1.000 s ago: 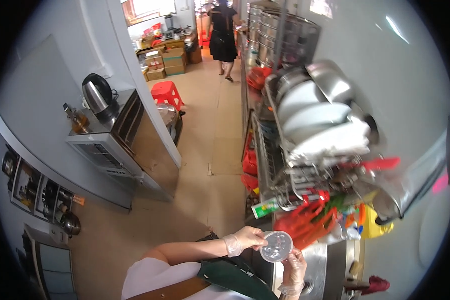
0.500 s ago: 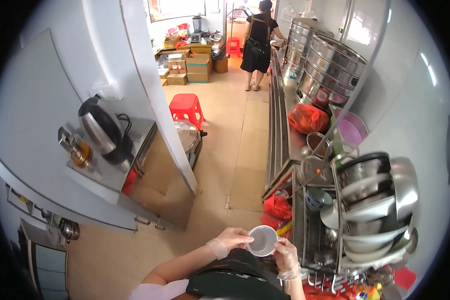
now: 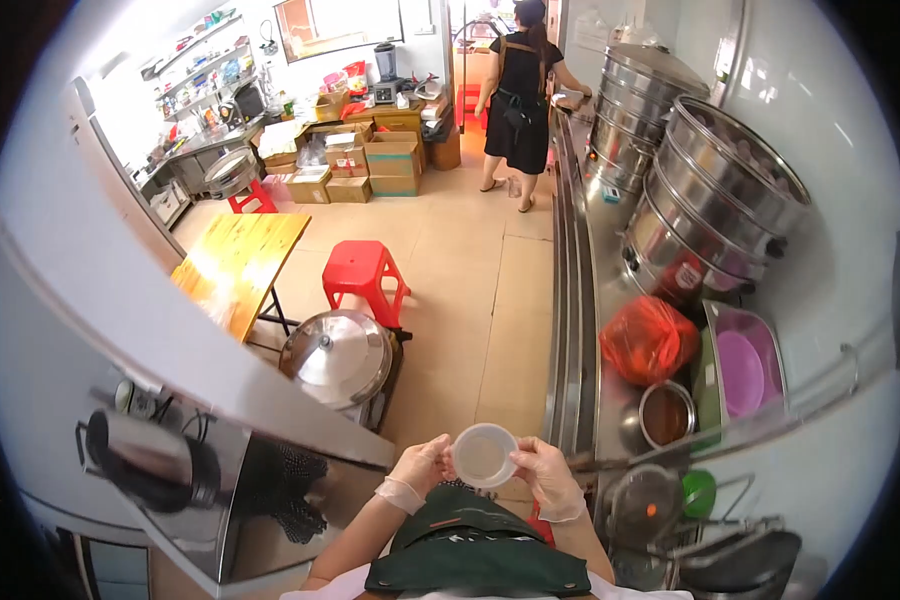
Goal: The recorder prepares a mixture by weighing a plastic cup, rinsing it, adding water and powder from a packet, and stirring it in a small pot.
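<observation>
Between my two hands is a round, white translucent plastic tub [image 3: 484,455], its open mouth facing up toward me. Nothing solid shows inside it. My left hand [image 3: 422,466] pinches the rim on the left side, while the fingers and thumb of my right hand [image 3: 548,474] close on the opposite side. Thin see-through gloves cover both hands. The tub is in front of my dark green apron [image 3: 480,530], above the floor.
A steel counter at right bears stacked steamers [image 3: 710,190], a red plastic bag [image 3: 648,340] and a purple basin [image 3: 742,360]. To the left are a lidded pan [image 3: 337,358], red stool [image 3: 360,275] and kettle [image 3: 140,460]. Another person [image 3: 518,100] stands ahead.
My view has moved forward past the dish rack, bringing the stool, pan and steamers closer. A wooden table has come into view at left. Both hands still hold the tub.
</observation>
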Motion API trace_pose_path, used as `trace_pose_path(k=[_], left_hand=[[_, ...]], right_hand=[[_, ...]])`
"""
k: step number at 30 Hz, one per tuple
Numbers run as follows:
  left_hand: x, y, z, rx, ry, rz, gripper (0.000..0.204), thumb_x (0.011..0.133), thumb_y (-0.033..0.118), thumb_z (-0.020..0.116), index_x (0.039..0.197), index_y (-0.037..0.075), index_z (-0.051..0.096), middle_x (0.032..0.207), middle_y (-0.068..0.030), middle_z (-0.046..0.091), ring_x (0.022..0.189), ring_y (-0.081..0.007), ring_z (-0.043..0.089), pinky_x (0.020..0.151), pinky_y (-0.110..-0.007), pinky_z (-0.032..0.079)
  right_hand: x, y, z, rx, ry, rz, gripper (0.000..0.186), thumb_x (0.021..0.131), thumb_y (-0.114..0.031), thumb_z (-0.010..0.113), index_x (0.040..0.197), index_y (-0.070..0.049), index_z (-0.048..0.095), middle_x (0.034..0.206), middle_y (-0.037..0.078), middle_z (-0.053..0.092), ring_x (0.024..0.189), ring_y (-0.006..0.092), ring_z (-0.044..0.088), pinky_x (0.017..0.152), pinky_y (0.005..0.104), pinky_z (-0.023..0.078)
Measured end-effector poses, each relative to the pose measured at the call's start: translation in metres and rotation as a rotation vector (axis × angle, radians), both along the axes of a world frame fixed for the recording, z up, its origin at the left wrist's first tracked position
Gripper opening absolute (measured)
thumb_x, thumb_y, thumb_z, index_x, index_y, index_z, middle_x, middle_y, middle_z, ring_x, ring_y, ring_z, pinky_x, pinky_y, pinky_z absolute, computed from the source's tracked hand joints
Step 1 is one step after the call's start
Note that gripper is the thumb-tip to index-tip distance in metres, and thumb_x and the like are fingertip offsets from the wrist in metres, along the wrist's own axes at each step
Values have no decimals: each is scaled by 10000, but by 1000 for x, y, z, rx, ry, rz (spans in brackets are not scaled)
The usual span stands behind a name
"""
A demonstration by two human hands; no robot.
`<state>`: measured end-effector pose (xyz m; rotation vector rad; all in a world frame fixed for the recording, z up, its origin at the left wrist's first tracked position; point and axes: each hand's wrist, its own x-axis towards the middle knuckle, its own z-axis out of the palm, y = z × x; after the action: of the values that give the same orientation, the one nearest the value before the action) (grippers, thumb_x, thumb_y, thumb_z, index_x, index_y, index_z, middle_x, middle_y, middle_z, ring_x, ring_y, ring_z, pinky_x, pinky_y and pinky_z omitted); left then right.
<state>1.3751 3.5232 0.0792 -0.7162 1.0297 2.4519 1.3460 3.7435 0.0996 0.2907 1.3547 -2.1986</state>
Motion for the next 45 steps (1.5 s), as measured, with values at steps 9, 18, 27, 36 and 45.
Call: trace_pose_path(k=[9, 18, 27, 36, 45], left_hand=[[-253, -73, -13, -27, 41, -63, 278, 903, 294, 560, 810, 32, 563, 687, -40, 542, 611, -162, 532, 577, -284, 444], [-501, -144, 25, -154, 163, -198, 251, 904, 268, 547, 866, 22, 580, 701, -42, 564, 618, -151, 557, 593, -279, 462], [-622, -249, 193, -947, 1013, 417, 185, 668, 109, 660, 824, 67, 570, 733, -49, 551, 600, -178, 541, 583, -299, 429], [-816, -324, 264, -344, 2120, -93, 200, 894, 188, 467, 912, 15, 567, 872, -138, 598, 707, -231, 594, 507, -310, 416], [-995, -455, 231, -689, 2081, -270, 171, 875, 166, 484, 822, 19, 553, 795, -115, 562, 650, -224, 551, 501, -315, 402]], right_hand=[[-252, -63, -26, 57, -21, 24, 164, 822, -36, 584, 972, 20, 547, 910, 76, 581, 810, 168, 585, 737, 305, 498], [-493, -123, -13, -51, 4, -4, 134, 799, 12, 551, 929, 46, 562, 820, 76, 577, 712, 166, 576, 674, 292, 497], [-743, -209, 3, 26, 42, 202, 141, 803, -2, 570, 936, 40, 549, 797, 56, 553, 665, 126, 543, 617, 250, 465], [-968, -328, -4, 53, 48, 371, 132, 809, 5, 569, 935, 37, 549, 802, 52, 547, 672, 118, 522, 638, 232, 454], [-1133, -467, -14, -24, 51, 370, 117, 813, 0, 569, 923, 27, 542, 806, 53, 557, 673, 121, 552, 631, 242, 477]])
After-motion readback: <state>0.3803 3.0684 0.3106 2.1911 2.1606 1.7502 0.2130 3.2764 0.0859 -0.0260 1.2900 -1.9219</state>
